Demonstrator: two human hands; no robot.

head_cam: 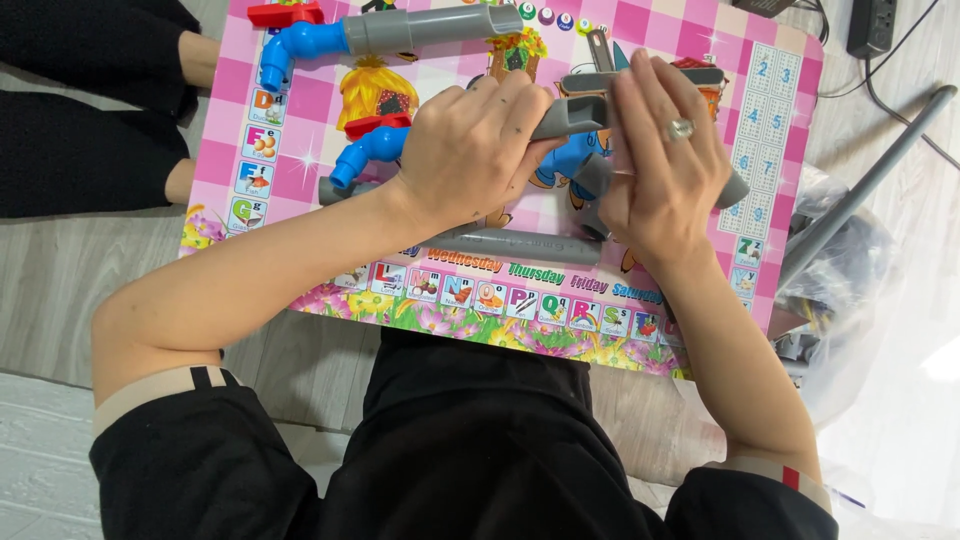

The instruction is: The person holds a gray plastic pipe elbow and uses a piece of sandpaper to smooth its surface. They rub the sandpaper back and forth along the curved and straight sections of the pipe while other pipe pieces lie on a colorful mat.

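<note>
A person's dark-clad legs sit at 10 o'clock of the frame, on the wood floor (someone else, not the wearer). Just right of them lies a pink checked play mat with alphabet pictures round its edge, flat on the floor.

At 11 to 12 o'clock on the mat: a long grey pipe joined to a blue elbow with a red handle just above it. Below that a second blue elbow, a red piece touching its top, a grey stub at its 7 o'clock end.

Left hand sits near mat centre, fingers curled down tight around the left end of a short grey pipe piece (grip closed, thumb hidden). Another grey pipe lies loose at 6 o'clock of that hand, flat on the mat.

Right hand, ring on one finger, lies at 3 o'clock of the left, fingers flattened and pressed over the right part of the same grey pipe piece; mostly extended, wrapped loosely, palm side hidden. A grey pipe end pokes out at its 4 o'clock.

Far right, off the mat: a grey rod slanting at 2 o'clock, clear plastic bag under it, black power strip at 1 o'clock.
</note>
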